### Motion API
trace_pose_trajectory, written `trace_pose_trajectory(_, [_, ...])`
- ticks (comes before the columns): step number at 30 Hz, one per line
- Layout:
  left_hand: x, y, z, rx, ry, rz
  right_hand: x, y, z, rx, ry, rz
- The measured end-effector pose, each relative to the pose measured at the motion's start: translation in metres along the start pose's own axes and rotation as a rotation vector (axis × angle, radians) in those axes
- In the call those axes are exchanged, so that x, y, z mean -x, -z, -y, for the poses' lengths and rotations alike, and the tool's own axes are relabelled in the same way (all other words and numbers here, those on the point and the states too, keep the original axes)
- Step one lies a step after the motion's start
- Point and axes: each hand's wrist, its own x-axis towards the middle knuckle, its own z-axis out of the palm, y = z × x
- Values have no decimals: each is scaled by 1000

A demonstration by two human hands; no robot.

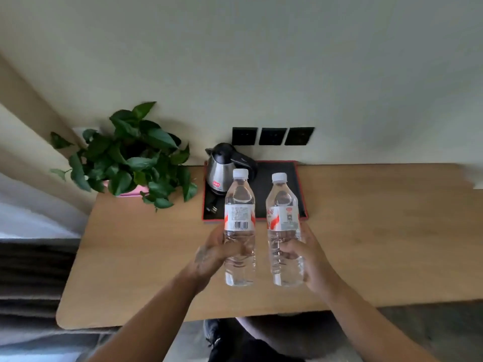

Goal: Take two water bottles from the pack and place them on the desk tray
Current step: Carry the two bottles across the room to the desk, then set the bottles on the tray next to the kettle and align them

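I hold two clear water bottles upright above the wooden desk, each with a white cap and a red-and-white label. My left hand (pixel 217 250) grips the lower half of the left bottle (pixel 239 218). My right hand (pixel 311 259) grips the lower half of the right bottle (pixel 283 220). Both bottles hang in front of the near edge of the black tray with a red rim (pixel 300 194), which lies at the back of the desk against the wall. The pack is not in view.
A steel electric kettle (pixel 222 173) with a black lid stands on the tray's left part, its plug lying beside it. A leafy potted plant (pixel 130 158) sits left of the tray. Three black wall sockets (pixel 273 136) are above. The wooden desk (pixel 379 231) stretches right.
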Motion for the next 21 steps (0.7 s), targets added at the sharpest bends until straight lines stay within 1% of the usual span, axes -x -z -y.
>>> trace_pose_trajectory(5, [-14,-5,2,5,56,46,3,9,-13,-60,-8,-78])
trace_pose_trajectory(11, [-31,-14,-3,-61,83,58,-7,26,-10,-23,-13,-100])
trace_pose_trajectory(16, [-60,-27,-18,-108,51,36,-24,53,10,14,14,-18])
trace_pose_trajectory(21, [-104,-36,-50,-209,-11,22,-62,78,38,101,79,35])
